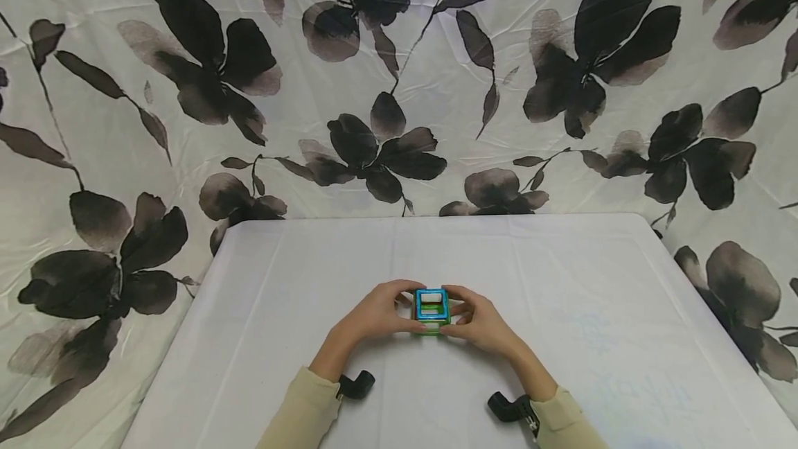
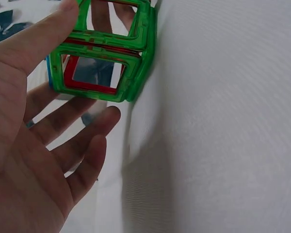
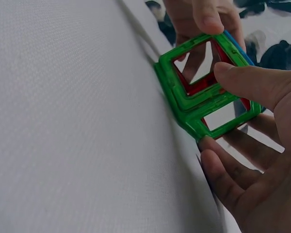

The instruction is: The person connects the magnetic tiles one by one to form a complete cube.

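Both hands hold a small cube built of see-through magnetic tiles (image 1: pixel 432 317), standing on the white tabletop near its middle. A blue square frame forms its top; green frames (image 2: pixel 102 40) make up sides facing the wrist cameras, and red frames (image 3: pixel 200 87) show through from behind. My left hand (image 1: pixel 377 310) grips the cube's left side, thumb at the near face and index finger at the far top edge. On the other side, my right hand (image 1: pixel 483 321) grips it likewise, its thumb on a green tile in the right wrist view. The remaining fingers are partly hidden behind the cube.
A white cloth covers the table (image 1: pixel 299 262), slightly creased. Behind and beside it hangs a pale sheet (image 1: pixel 461 102) with dark flower prints. Black camera mounts (image 1: pixel 358 385) sit at both wrists, below the light sleeves (image 1: pixel 305 407).
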Demonstrator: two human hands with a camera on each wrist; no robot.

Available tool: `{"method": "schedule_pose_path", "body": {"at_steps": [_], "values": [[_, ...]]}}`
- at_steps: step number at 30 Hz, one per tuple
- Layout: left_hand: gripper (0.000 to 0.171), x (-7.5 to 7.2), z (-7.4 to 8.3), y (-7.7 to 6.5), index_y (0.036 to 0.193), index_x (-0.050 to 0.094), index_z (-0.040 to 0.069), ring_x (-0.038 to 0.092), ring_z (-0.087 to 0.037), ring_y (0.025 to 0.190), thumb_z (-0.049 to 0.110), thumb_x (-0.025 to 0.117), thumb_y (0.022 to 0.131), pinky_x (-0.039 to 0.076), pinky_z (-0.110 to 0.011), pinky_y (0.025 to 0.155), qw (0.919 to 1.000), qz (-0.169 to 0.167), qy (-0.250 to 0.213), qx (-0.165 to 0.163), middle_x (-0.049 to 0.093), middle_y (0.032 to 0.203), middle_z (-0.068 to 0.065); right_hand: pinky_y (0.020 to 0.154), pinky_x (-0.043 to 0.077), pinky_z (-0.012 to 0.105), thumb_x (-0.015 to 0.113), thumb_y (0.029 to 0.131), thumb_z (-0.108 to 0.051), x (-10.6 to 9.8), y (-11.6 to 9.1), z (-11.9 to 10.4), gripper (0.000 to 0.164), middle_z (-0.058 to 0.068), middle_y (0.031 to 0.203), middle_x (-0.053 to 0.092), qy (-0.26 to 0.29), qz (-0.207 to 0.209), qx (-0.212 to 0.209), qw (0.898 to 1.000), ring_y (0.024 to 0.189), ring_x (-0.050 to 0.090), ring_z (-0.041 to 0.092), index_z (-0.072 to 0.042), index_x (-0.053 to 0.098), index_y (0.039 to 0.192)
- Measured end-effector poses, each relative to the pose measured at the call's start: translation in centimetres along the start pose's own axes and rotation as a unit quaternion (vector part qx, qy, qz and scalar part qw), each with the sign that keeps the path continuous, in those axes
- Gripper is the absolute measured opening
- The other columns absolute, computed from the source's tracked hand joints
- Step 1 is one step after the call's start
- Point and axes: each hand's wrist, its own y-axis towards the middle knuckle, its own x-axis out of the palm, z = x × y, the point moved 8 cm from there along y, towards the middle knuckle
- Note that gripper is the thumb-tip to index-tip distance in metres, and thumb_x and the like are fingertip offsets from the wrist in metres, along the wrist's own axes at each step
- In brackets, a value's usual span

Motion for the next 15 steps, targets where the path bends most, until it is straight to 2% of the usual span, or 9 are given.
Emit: {"method": "schedule_pose_path", "body": {"at_steps": [4, 11, 15], "values": [[0.073, 0.1, -0.2, -0.2, 0.133, 0.057, 0.020, 0.060, -0.014, 0.101, 0.049, 0.083, 0.071, 0.050, -0.033, 0.085, 1.0000, 0.001, -0.006, 0.000, 0.059, 0.123, 0.008, 0.075, 0.053, 0.030, 0.079, 0.080, -0.004, 0.3, -0.1, -0.6, 0.073, 0.020, 0.137, 0.051, -0.008, 0.001, -0.001, 1.000, 0.101, 0.063, 0.029, 0.001, 0.042, 0.143], [0.075, 0.1, -0.6, -0.6, 0.136, 0.055, 0.021, 0.059, -0.015, 0.101, 0.048, 0.083, 0.072, 0.050, -0.033, 0.085, 0.9996, 0.006, -0.026, -0.010, 0.058, 0.123, 0.008, 0.076, 0.054, 0.037, 0.074, 0.084, 0.000, 0.2, -0.7, -4.1, 0.069, 0.030, 0.136, 0.048, 0.010, -0.013, -0.023, 1.000, 0.101, 0.062, 0.039, 0.007, 0.039, 0.143], [0.074, 0.0, -0.7, -0.6, 0.135, 0.056, 0.020, 0.059, -0.014, 0.100, 0.048, 0.083, 0.072, 0.050, -0.033, 0.084, 0.9993, 0.007, -0.034, -0.011, 0.059, 0.123, 0.008, 0.077, 0.054, 0.038, 0.075, 0.083, 0.000, 0.2, -0.7, -4.3, 0.067, 0.030, 0.134, 0.050, 0.012, -0.012, -0.025, 1.000, 0.100, 0.062, 0.039, 0.007, 0.042, 0.141]]}}
